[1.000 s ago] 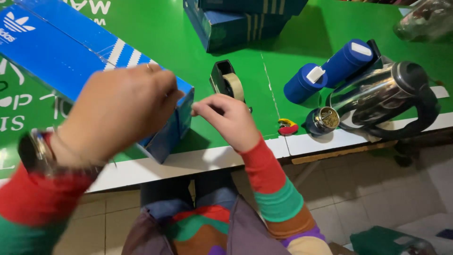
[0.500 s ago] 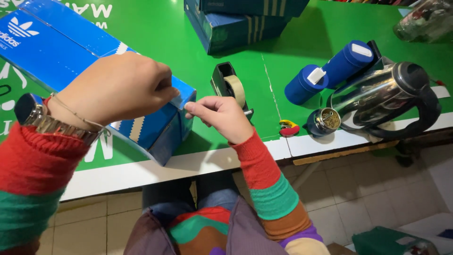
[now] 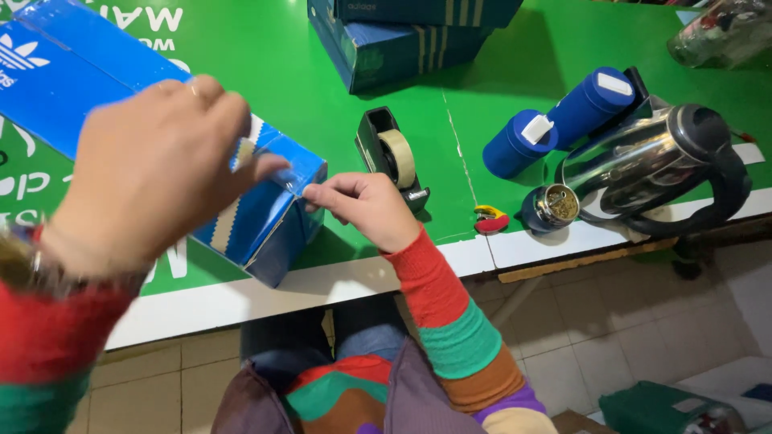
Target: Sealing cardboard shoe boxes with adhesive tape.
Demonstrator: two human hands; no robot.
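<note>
A bright blue cardboard shoebox lies on the green table, one corner toward me. My left hand rests on the box's near end, fingertips pressing at its top corner. My right hand pinches a small clear strip, apparently tape, at that same corner, fingers closed on it. A black tape dispenser with a cream roll stands just right of my right hand.
Dark blue shoeboxes are stacked at the back. Two blue cylinders, a chrome thermos in a black strap, a small metal cup and a red-yellow item sit right. Tiled floor lies below the white table edge.
My left hand has slid along the box's end toward the corner and my right hand has risen to meet it there. The box has stayed in place.
</note>
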